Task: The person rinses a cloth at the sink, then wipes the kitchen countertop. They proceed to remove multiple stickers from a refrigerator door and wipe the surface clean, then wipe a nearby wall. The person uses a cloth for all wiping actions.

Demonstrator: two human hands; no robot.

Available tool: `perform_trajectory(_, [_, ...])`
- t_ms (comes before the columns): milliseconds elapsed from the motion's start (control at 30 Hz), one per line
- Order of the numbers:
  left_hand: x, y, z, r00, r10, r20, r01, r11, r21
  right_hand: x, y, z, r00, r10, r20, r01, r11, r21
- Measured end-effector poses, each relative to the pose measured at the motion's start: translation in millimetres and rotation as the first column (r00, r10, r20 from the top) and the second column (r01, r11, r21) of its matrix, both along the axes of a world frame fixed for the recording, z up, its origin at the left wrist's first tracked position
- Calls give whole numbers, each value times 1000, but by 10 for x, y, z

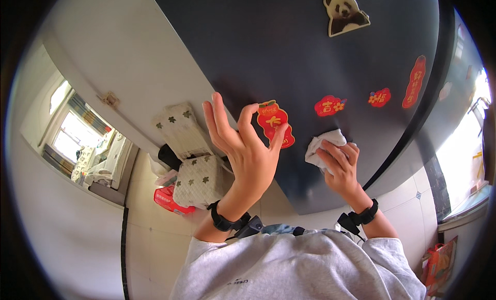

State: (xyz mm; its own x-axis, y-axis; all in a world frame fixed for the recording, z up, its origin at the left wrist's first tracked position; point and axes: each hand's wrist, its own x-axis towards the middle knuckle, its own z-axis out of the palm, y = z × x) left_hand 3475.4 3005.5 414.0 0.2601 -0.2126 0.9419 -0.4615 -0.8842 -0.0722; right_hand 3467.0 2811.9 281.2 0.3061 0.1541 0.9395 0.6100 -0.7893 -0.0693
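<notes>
My right hand point(341, 166) grips a crumpled white cloth point(327, 143) against the dark grey side of a refrigerator point(267, 60). My left hand point(248, 145) is raised with its fingers apart. Its index fingertip is at the upper left edge of a red gourd-shaped sticker or magnet point(273, 114), and its thumb overlaps the lower part; whether they touch it I cannot tell. Just above the cloth is a small red decoration point(329, 106) with gold writing. Another small red one point(379, 97) and a tall red one point(414, 83) are farther right.
A panda-shaped magnet point(345, 13) is higher on the refrigerator. To the left stands a chair with a leaf-patterned quilted cover point(197, 180), a red package point(170, 199) beside it on the tiled floor point(155, 238). A white door point(128, 60) borders the refrigerator. An orange-red bag point(440, 265) stands lower right.
</notes>
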Motion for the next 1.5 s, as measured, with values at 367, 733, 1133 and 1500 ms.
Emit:
perform_trajectory(367, [13,36,21,991,-134,5,134,988,-78,24,24,-6,1000,-2,22,2,1000,4])
perform_trajectory(733, [-218,235,-88,820,-572,1,563,806,-185,35,236,76,1000,10,-6,-9,998,65])
perform_trajectory(1133, [-474,758,-15,870,-492,-40,398,747,-533,245,1092,1202,986,59,158,-64,998,26])
perform_trajectory(1500, [-513,597,124,683,-705,-190,414,588,-695,-328,453,951,965,262,14,-262,965,23])
